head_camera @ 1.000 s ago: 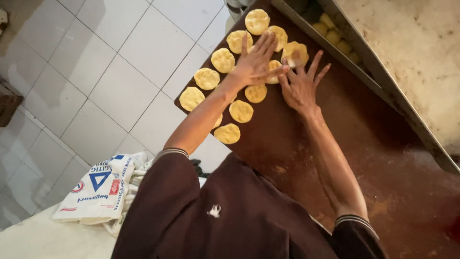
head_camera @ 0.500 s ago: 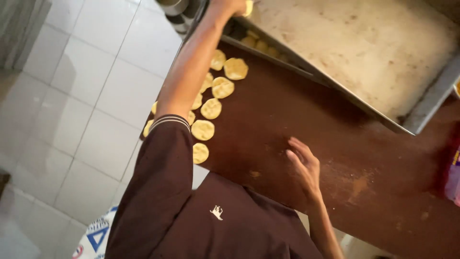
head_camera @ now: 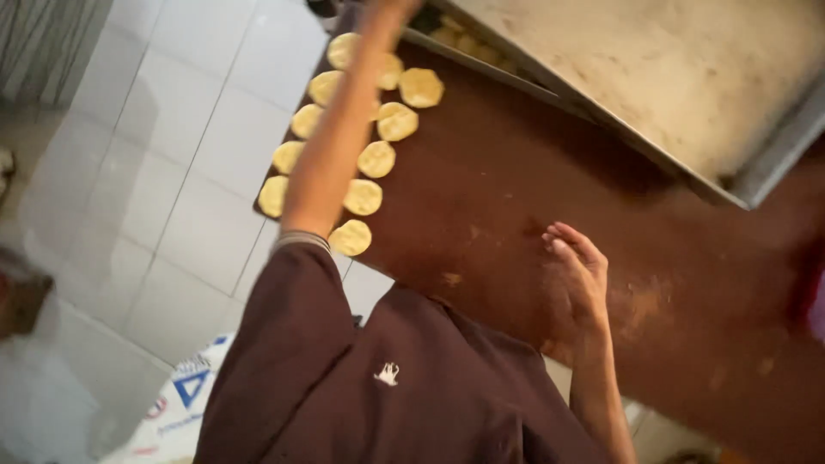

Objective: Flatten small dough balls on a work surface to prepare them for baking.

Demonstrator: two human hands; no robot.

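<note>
A white sack (head_camera: 176, 408) with a blue triangle mark lies at seven o'clock on the floor. The right hand (head_camera: 577, 273) rests flat and empty, fingers spread, on the brown table (head_camera: 516, 180). The left hand (head_camera: 391, 7), raised at twelve o'clock, is cut off; grip unclear. Dough discs (head_camera: 378, 159) lie beneath its forearm. The view has shifted closer since before.

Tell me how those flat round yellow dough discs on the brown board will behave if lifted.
The flat round yellow dough discs look thin and soft, so they would probably sag or bend when lifted. Lying flat on the brown wooden board, they seem unlikely to roll, though pushing might dent them.
</note>
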